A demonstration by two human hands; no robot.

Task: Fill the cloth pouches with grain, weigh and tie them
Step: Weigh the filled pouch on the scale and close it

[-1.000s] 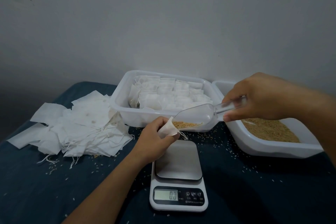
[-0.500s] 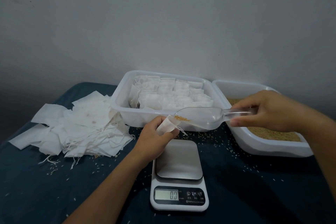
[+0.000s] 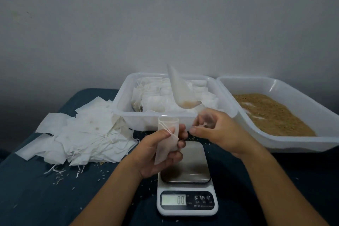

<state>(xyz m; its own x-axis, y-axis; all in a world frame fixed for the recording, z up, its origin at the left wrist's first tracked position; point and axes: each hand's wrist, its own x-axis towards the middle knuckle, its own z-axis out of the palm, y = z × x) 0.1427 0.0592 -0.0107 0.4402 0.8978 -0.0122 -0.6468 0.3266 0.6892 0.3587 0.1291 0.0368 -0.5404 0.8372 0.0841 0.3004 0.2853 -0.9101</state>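
My left hand (image 3: 161, 154) grips a white cloth pouch (image 3: 167, 139) upright above the scale (image 3: 186, 185), thumb on its drawstring. Just to its right, my right hand (image 3: 218, 132) holds the handle of a clear plastic scoop (image 3: 180, 90). The scoop is tipped up, bowl pointing up and back, with a little grain lying at its bottom near the handle. The scale's steel platform is bare and the display reads 0.0. Brown grain (image 3: 271, 113) fills the white tub (image 3: 300, 143) on the right.
A white tub (image 3: 156, 117) of pouches stands behind the scale. Several flat cloth pouches (image 3: 86, 134) with loose strings lie heaped on the left of the dark blue cloth. Stray grains are scattered over the cloth around the scale. A grey wall closes off the back.
The scoop has swung from lying level at the pouch's mouth to standing tipped up. My right hand moved left, close to the left hand. The pouch now stands upright and lower.
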